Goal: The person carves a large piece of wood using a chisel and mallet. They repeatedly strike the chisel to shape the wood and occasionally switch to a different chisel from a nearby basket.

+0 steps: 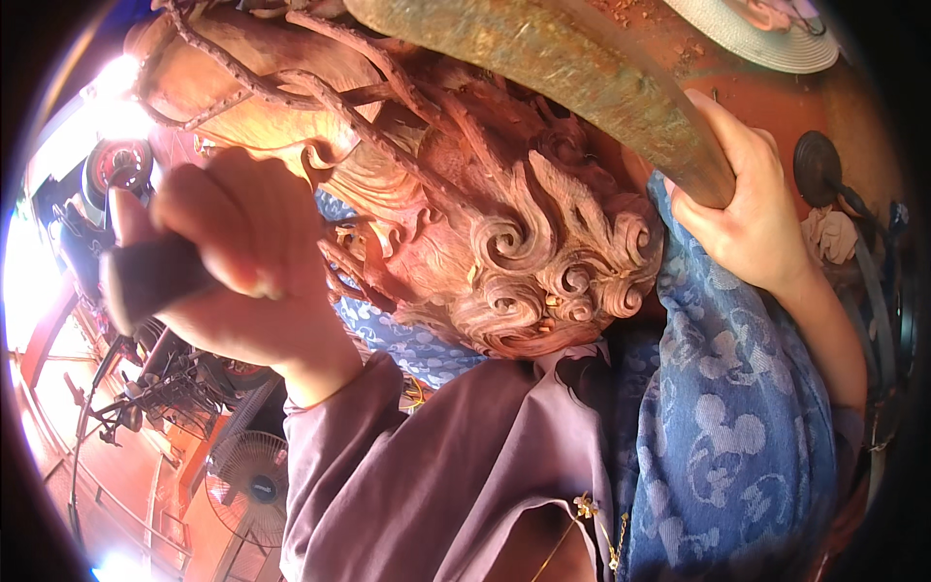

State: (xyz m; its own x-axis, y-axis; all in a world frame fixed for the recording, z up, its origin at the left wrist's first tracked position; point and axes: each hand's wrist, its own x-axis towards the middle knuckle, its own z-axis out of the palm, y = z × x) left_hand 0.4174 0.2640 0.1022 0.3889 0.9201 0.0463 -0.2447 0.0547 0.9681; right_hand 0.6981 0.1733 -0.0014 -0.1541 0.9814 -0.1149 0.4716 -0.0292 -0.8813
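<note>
My left hand [257, 238], raised at the left, is closed around a dark tool handle [160, 276]. Its blunt round end points toward me; the fist hides the rest of the tool. My right hand [742, 199] is wrapped round the narrow end of a thick, curved wooden club [582, 82] with a worn greenish-brown surface. The club reaches up and left past the top of the picture. Between my hands lies a reddish wood carving [524, 247] with curled scrolls, flowing grooves and twisted branch-like strands. Whether the club touches it I cannot tell.
Blue patterned cloth [727, 407] covers my lap and shows beneath the carving. A fan [254, 485] stands at lower left, with a parked motorbike [121, 170] behind. A white woven hat [776, 34] lies at upper right, near a dark round object [818, 167].
</note>
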